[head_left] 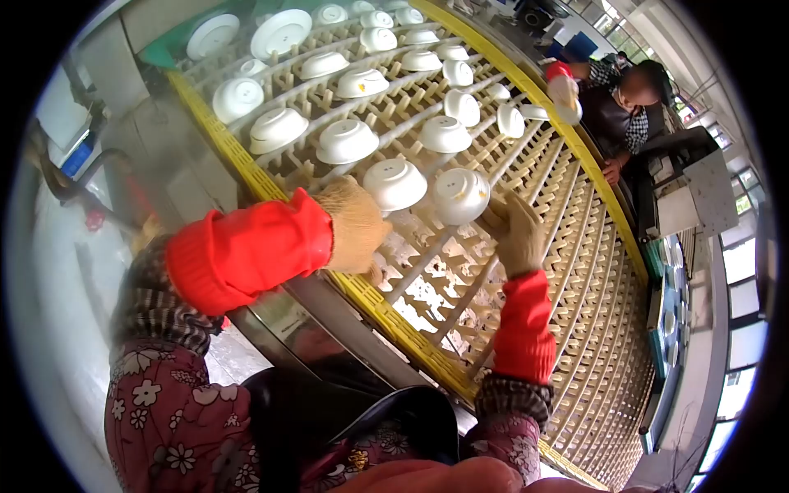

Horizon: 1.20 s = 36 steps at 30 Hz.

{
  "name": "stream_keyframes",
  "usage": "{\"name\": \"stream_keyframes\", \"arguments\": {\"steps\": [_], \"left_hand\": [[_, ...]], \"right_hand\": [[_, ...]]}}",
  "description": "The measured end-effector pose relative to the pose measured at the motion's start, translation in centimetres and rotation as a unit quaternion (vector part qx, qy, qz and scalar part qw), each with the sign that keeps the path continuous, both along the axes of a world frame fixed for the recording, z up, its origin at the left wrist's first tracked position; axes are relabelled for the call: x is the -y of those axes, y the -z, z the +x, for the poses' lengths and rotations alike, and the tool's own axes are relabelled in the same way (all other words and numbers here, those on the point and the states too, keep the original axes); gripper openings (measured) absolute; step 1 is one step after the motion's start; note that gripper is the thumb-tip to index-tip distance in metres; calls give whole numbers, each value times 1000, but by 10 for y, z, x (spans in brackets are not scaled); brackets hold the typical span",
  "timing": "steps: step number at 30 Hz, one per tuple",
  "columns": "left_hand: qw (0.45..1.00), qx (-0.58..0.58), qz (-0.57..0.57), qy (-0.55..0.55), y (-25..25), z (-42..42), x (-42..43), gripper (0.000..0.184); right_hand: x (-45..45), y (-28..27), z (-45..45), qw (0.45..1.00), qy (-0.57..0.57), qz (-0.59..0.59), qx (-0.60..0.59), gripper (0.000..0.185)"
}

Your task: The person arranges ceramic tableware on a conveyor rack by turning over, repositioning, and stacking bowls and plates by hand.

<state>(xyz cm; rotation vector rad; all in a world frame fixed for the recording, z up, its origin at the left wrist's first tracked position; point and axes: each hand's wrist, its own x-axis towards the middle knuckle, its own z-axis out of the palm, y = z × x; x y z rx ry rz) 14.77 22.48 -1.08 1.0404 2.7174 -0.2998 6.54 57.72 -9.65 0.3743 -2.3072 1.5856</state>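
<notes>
My left hand (355, 228), in a tan knitted glove, is against the near left side of an upturned white bowl (394, 184). The back of the glove hides most of its fingers, so I cannot tell how firmly they close. With its fingers at the right rim of a second white bowl (461, 197), my right hand (518, 236), gloved alike, grips it. That bowl is tilted, with its foot ring upward and orange marks on its side. Both bowls are over a pegged conveyor (567, 329) with pale rods across it.
Several upturned bowls (347, 142) stand farther up the conveyor, with plates (281, 31) at the far left. Yellow rails (411, 329) edge both sides. Across the belt, a co-worker (616, 115) holds white ware. Stacked trays (667, 304) stand beyond the right rail.
</notes>
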Motion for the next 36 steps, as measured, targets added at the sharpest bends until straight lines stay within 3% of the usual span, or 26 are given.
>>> {"name": "stream_keyframes", "arguments": {"steps": [1,2,4,6,8,11,12,15,16,18,19,21,22,25,27,30,32,35,36], "left_hand": [[1000,14,-2,-2,0,-3,-2,46],[1000,31,-3,-1,1,-4,-4,43],[999,27,-18,-8,3,-8,-10,42],[1000,16,-14,-8,11,-18,-15,41],[1000,-4,6,-4,26,-36,-15,41],[997,58,19,-49,1,-50,-20,42],[999,1,23,-40,16,-62,-20,42],[979,-22,198,-46,32,-69,-28,48],[973,-80,218,-7,36,-74,-30,59],[942,-189,271,62,47,-85,-45,83],[964,-191,183,20,36,-81,-60,107],[961,-229,152,10,62,-117,-72,123],[969,-194,147,-27,65,-129,-76,127],[978,-109,168,-62,77,-184,-86,127],[961,-70,234,-127,89,-212,-103,128],[962,-89,231,-119,96,-211,-97,129],[960,-112,232,-112,103,-211,-95,128],[966,-68,198,-154,60,-146,-94,125],[973,-87,166,-136,44,-130,-99,116]], "right_hand": [[-4,-6,16,925,-13,-317,210,26],[-19,1,30,963,-8,-234,134,28],[-61,-4,76,997,7,70,29,37],[-91,-8,144,986,49,150,59,45],[-112,9,214,987,111,29,110,52],[-90,10,290,945,242,-67,212,48],[-96,14,285,958,238,43,155,44],[-69,-14,290,914,342,-42,214,36],[-77,10,283,933,331,-17,137,39],[-65,-2,275,927,327,14,182,42],[-72,14,270,935,320,76,130,41],[-50,-24,267,920,325,98,199,43],[-56,-13,259,935,308,77,161,44],[-50,-21,259,934,291,37,207,42],[-48,-26,255,927,292,76,224,41],[-35,-43,262,927,300,41,220,41],[-34,-53,265,928,306,77,199,36],[-31,-66,277,936,293,127,149,37],[-52,-110,301,943,271,145,129,37]]}}
